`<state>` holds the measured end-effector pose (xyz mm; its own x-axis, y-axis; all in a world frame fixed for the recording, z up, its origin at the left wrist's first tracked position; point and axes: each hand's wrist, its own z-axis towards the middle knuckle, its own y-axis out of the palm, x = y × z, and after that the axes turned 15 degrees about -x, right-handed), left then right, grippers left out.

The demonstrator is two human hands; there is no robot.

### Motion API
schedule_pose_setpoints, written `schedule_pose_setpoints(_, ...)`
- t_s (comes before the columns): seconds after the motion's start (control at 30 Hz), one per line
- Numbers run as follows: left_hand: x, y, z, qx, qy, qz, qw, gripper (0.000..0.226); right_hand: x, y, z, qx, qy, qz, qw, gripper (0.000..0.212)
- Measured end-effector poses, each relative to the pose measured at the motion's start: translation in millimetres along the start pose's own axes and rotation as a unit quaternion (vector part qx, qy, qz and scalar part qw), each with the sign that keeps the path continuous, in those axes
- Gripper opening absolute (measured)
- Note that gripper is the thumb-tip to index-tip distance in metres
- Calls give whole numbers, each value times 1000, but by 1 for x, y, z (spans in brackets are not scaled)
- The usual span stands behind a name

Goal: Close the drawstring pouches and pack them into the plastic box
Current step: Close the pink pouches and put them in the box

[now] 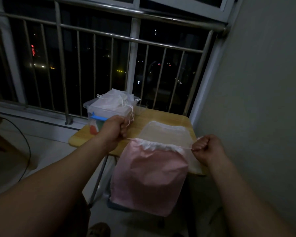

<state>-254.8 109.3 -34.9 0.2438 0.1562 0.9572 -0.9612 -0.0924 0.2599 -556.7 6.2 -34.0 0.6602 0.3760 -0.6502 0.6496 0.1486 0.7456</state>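
Pink fabric first: the pink pouch (150,177) is hanging in the air off the near edge of the table (82,140). Its body drops below the tabletop, and its white-trimmed mouth is bunched into a ruffle about level with that edge. The drawstring (129,139) comes out of both ends of the ruffle and runs taut sideways. My left hand (114,129) is balled into a fist round the left end, over the near-left part of the table. My right hand (207,148) is clenched the same way on the right end, at the table's right edge. So both sets of fingers are curled tight on cord, not on the bag itself.

Flat on the table, just past the pink one, there's a cream pouch (166,132) with its white top edge pointing at the far side. On the table's far-left corner sits the clear plastic box (92,108) with a blue latch (99,118). It's heaped over the rim with white pouches (113,101), and a few of their cords dangle down near my left fist.

Beyond the table's far edge is a steel railing (109,36) in front of a dark window (96,53) with city lights. There's a grey wall (263,82) right of the table and a black cable (26,151) on the floor to its left.
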Motion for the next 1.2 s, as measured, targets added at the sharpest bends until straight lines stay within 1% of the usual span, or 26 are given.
schedule_pose_setpoints(0.07, 3, -4, -8, 21, -9, 105, 994, 25, -1, -5, -1, 16, 18, -67, 997, 49)
schedule_pose_setpoints(0.1, 4, -7, -12, 32, -12, 158, 987, 21, -2, -8, -2, 27, 17, -94, 995, 49)
schedule_pose_setpoints(0.2, 7, -13, -23, 52, -13, 290, 956, 19, -5, -19, -2, 57, 6, -148, 987, 34)
schedule_pose_setpoints(0.27, 2, -16, -23, 49, -12, 328, 943, 22, -3, -22, 3, 74, -12, -201, 977, 28)
schedule_pose_setpoints(0.33, 1, -17, -16, 39, -16, 325, 945, 23, 0, -14, 9, 74, -29, -277, 958, 31)
schedule_pose_setpoints(0.37, 1, -18, -12, 19, -19, 299, 954, 25, 1, -5, 11, 62, -33, -302, 951, 33)
schedule_pose_setpoints(0.43, 5, -15, 0, -25, -17, 223, 974, 29, 2, 20, 15, 14, -36, -324, 945, 35)
schedule_pose_setpoints(0.47, 10, -11, 6, -48, -18, 199, 979, 30, 2, 34, 17, -15, -38, -345, 938, 34)
schedule_pose_setpoints(0.5, 15, -2, 12, -73, -22, 188, 979, 29, 0, 47, 19, -41, -41, -381, 923, 31)
schedule_pose_setpoints(0.63, 27, 43, 32, -181, -41, 164, 969, 25, 4, 100, 25, -137, -63, -527, 837, 28)
schedule_pose_setpoints(0.7, 26, 59, 40, -228, -45, 143, 962, 25, 9, 119, 28, -172, -62, -550, 815, 27)
schedule_pose_setpoints(0.77, 25, 72, 49, -241, -43, 102, 964, 25, 13, 125, 32, -187, -52, -542, 818, 29)
schedule_pose_setpoints(0.8, 25, 76, 54, -232, -41, 74, 969, 25, 16, 122, 33, -176, -48, -531, 828, 31)
schedule_pose_setpoints(0.87, 26, 81, 62, -200, -39, 17, 979, 25, 23, 105, 31, -128, -33, -512, 849, 37)
schedule_pose_setpoints(0.9, 27, 81, 65, -185, -38, 7, 982, 24, 29, 92, 27, -107, -19, -508, 854, 40)
schedule_pose_setpoints(0.93, 29, 80, 68, -170, -38, 9, 985, 23, 37, 79, 20, -104, 2, -505, 857, 41)
schedule_pose_setpoints(1.03, 29, 73, 78, -144, -35, 5, 989, 22, 64, 49, 2, -186, 74, -477, 856, 32)
schedule_pose_setpoints(1.07, 28, 72, 80, -139, -35, 2, 990, 22, 72, 43, 0, -205, 85, -450, 865, 27)
schedule_pose_setpoints(1.13, 24, 71, 84, -135, -32, 1, 990, 22, 80, 33, 3, -211, 92, -386, 893, 21)
schedule_pose_setpoints(1.17, 23, 71, 85, -132, -26, 8, 991, 22, 82, 30, 5, -203, 89, -370, 902, 20)
schedule_pose_setpoints(1.2, 21, 71, 86, -120, -17, 40, 992, 22, 83, 29, 7, -194, 84, -367, 906, 19)
